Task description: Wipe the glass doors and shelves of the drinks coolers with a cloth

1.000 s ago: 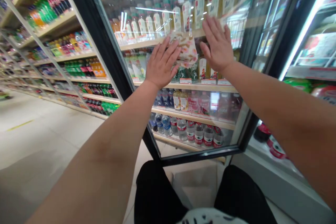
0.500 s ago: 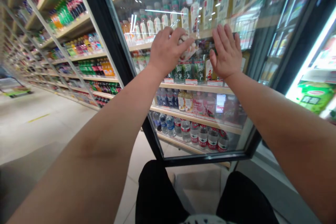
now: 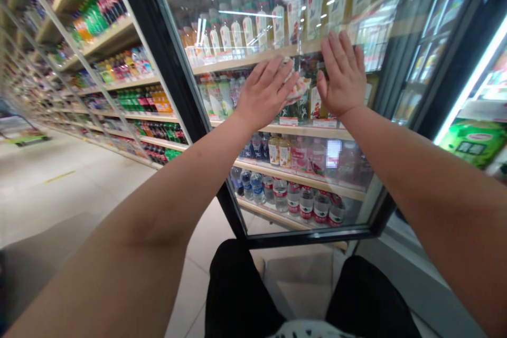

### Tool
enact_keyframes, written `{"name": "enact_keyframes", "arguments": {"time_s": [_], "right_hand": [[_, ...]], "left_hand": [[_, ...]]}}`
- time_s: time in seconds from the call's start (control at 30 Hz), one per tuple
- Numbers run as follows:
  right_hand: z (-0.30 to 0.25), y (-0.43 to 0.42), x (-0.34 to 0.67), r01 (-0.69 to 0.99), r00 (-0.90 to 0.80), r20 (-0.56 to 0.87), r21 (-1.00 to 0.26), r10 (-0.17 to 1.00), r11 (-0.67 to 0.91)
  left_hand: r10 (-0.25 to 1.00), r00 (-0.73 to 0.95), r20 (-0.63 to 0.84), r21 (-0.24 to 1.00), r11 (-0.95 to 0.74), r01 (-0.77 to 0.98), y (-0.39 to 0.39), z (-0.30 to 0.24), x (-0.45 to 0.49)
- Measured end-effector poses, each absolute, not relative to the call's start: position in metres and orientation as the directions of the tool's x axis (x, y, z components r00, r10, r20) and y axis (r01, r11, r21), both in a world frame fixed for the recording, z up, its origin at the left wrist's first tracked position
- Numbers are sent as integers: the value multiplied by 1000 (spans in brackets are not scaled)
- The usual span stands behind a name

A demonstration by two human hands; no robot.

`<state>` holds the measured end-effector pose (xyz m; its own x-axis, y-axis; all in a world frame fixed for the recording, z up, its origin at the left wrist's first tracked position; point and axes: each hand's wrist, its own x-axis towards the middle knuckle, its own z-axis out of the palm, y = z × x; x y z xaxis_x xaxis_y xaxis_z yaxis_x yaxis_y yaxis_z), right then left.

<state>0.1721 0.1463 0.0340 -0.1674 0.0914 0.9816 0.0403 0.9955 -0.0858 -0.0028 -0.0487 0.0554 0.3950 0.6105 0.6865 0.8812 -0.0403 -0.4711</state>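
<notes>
My left hand point(image 3: 263, 94) lies flat against the open glass door point(image 3: 277, 179) of a drinks cooler, fingers stretched out, pressing a patterned cloth point(image 3: 298, 90) to the glass. Only a crumpled edge of the cloth shows past my fingertips. My right hand point(image 3: 344, 76) rests flat on the same pane just to the right of the cloth, fingers spread and pointing up, holding nothing. Through the glass I see rows of bottles on wooden shelves point(image 3: 301, 129).
The door's black frame point(image 3: 166, 58) runs diagonally at left and along the bottom. More cooler shelves with drinks point(image 3: 119, 68) stretch down the aisle on the left. The cooler's lit interior point(image 3: 471, 142) is at right. My black-trousered knees point(image 3: 241, 290) are below.
My left hand, bunched over the cloth half a second ago, has flattened out and slid slightly down and right on the glass. My right hand has barely moved.
</notes>
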Motion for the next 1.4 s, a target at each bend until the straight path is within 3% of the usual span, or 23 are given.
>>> {"name": "enact_keyframes", "arguments": {"time_s": [0.17,0.3,0.47,0.67,0.77,0.9,1.03,1.13,1.27,1.4], "right_hand": [[32,135,177,165,-212,975,-23,58,986],[33,135,176,126,-208,973,-77,102,989],[32,131,178,177,-228,971,-30,70,984],[34,143,174,35,-200,976,-82,88,996],[34,145,172,26,-182,980,-75,78,997],[32,133,178,254,-233,971,11,50,967],[30,122,184,468,-290,957,134,8,873],[30,121,184,510,-300,954,166,-6,844],[29,122,184,504,-306,952,154,9,850],[28,121,185,522,-302,953,147,21,840]], "left_hand": [[595,395,700,-456,-53,888,-40,80,4],[512,377,772,-430,-17,903,-48,107,14],[501,215,838,-331,153,931,-50,137,14],[501,342,795,-391,-8,921,-38,92,7],[558,409,721,-452,-68,889,-42,73,5],[591,406,697,-488,-23,872,-47,93,-4],[563,309,766,-410,59,910,-44,110,-8],[556,282,781,-390,82,917,-45,101,-4],[627,337,702,-459,38,888,-50,109,-10],[574,274,771,-439,167,883,-52,139,-23]]}}
